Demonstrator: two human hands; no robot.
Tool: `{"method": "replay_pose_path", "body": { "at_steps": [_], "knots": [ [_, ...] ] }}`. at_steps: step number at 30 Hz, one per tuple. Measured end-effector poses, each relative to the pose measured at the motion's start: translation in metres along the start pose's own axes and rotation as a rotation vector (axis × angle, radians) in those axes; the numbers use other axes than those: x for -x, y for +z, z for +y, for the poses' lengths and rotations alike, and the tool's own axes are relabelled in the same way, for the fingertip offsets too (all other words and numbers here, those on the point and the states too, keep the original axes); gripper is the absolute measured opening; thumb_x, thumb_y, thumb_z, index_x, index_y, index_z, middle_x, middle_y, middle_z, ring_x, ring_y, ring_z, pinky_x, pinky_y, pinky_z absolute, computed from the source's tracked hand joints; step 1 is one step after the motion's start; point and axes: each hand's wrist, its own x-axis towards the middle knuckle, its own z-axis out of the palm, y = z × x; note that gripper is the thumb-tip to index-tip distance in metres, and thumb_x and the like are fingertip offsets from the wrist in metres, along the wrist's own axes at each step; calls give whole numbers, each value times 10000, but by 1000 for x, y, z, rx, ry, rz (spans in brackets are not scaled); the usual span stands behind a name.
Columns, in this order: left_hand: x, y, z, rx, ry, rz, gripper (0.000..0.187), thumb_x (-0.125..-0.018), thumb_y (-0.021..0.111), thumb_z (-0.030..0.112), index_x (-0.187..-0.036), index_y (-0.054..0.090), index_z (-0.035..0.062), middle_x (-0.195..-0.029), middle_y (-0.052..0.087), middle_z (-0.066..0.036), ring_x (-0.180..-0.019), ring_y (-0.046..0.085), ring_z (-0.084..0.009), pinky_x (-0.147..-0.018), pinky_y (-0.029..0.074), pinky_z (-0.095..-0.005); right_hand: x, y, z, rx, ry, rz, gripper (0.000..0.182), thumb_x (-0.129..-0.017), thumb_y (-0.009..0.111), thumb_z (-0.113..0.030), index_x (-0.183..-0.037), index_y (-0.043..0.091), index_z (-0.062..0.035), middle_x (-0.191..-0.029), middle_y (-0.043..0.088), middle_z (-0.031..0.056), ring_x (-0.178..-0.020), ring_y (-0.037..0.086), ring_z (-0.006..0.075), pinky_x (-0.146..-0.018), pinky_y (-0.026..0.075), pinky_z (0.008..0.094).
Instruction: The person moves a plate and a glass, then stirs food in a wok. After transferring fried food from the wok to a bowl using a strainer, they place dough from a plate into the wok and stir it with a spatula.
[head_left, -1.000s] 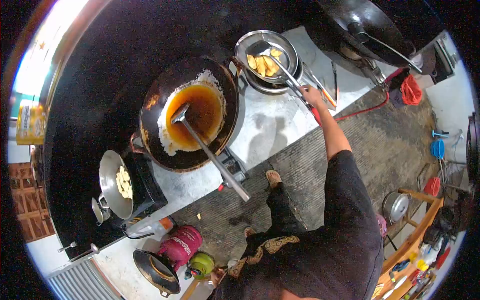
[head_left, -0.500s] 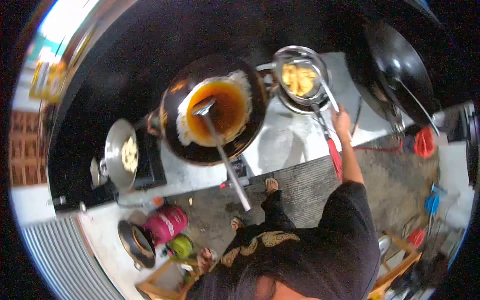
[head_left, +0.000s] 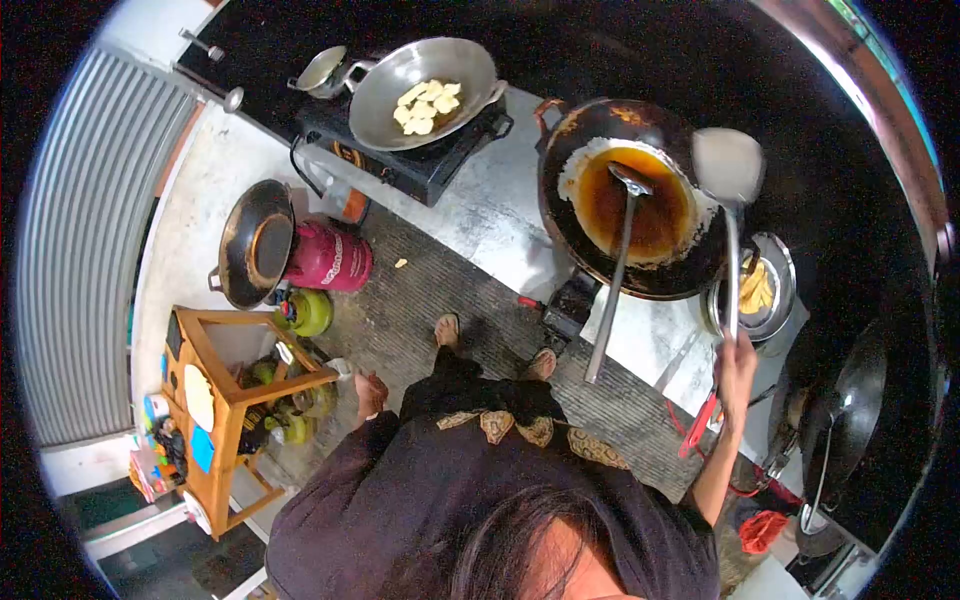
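My right hand (head_left: 738,368) is closed around the long handle of a wok spatula (head_left: 728,165). Its broad blade, slightly blurred, is raised over the right rim of a dark wok (head_left: 570,225) holding brown oil (head_left: 650,215). A second long-handled metal utensil (head_left: 622,250) rests in that wok, its handle over the front rim. Below the spatula, to the wok's right, yellow fried pieces (head_left: 757,288) lie in a metal strainer (head_left: 785,265). My left hand (head_left: 371,393) hangs low by my side near a wooden stand (head_left: 270,390), fingers loosely apart, with nothing visible in it.
A silver wok (head_left: 375,105) with pale pieces (head_left: 428,105) sits on a black stove (head_left: 430,175) to the left. A pink gas cylinder (head_left: 330,257), green cylinder (head_left: 308,312) and dark pan (head_left: 235,245) stand below. Another large wok (head_left: 865,390) is far right.
My view has turned to the right. My right hand has lifted the spatula from the strainer toward the oil wok; the fried pieces stay in the strainer. My left hand remains low.
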Motion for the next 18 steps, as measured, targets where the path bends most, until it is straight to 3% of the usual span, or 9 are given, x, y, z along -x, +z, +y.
{"method": "replay_pose_path", "body": {
  "at_steps": [1, 2, 6, 7, 9, 11, 13, 15, 18],
  "knots": [
    [1, 6, 0, -151, 85, 87, 284, -901, 504, 188, -1166, 501, 85, -825, 485, -52, -657, 472, -162, -606, 444, -327, -16, 16, -36, 180, -51, -115, 267, -944, 478, -231, -1110, 514, -24, -748, 488, -7, -631, 443, 86, -562, 404, 230],
    [0, 9, 1, -221, 129, 134, 271, -901, 503, 195, -1147, 504, 82, -810, 480, -51, -646, 466, -162, -597, 438, -328, -27, 40, -68, 152, -208, -88, 283, -940, 486, -226, -1135, 494, -22, -809, 524, 34, -680, 490, 135, -628, 429, 268],
    [-25, 7, 9, -350, 156, 220, 232, -899, 497, 223, -1074, 517, 72, -752, 457, -44, -602, 440, -163, -559, 414, -330, -86, 140, -171, 289, -668, -64, 291, -912, 529, -206, -1139, 438, -49, -734, 546, 88, -658, 530, 181, -588, 411, 322],
    [-37, 7, 16, -369, 150, 216, 226, -899, 495, 231, -1056, 520, 69, -737, 451, -43, -591, 434, -163, -550, 409, -331, -103, 170, -192, 304, -779, -97, 290, -902, 540, -193, -1130, 437, -47, -795, 595, 150, -729, 600, 263, -657, 445, 366],
    [-71, 0, 32, -337, 101, 177, 220, -898, 492, 245, -1019, 526, 64, -707, 440, -39, -569, 421, -163, -531, 397, -332, -129, 228, -245, 467, -632, -164, 258, -886, 543, -162, -1103, 452, -57, -909, 606, 227, -903, 592, 407, -740, 453, 408],
    [-96, -9, 51, -444, 47, 171, 222, -898, 490, 259, -983, 532, 59, -678, 429, -36, -547, 409, -164, -512, 385, -333, -188, 291, -258, 530, -745, -135, 225, -874, 536, -145, -1067, 464, -54, -919, 590, 252, -934, 539, 456, -741, 448, 428],
    [-119, -5, 73, -450, 16, 183, 231, -897, 487, 274, -946, 538, 54, -649, 417, -33, -525, 396, -164, -494, 373, -335, -238, 340, -287, 755, -650, -234, 197, -856, 530, -117, -1031, 475, -46, -913, 604, 242, -905, 574, 430, -723, 459, 434],
    [-136, 3, 100, -437, 14, 201, 248, -896, 484, 288, -910, 544, 48, -619, 406, -29, -503, 384, -165, -475, 361, -336, -252, 373, -338, 828, -367, -348, 197, -821, 534, -116, -995, 496, -30, -894, 621, 231, -893, 596, 398, -712, 468, 442],
    [-156, 25, 138, -382, 67, 248, 282, -896, 479, 310, -855, 553, 41, -575, 389, -25, -470, 365, -165, -447, 343, -338, -339, 403, -318, 1064, -784, -354, 208, -789, 537, -129, -954, 529, -4, -797, 632, 207, -746, 641, 335, -634, 490, 429]
  ]
}}
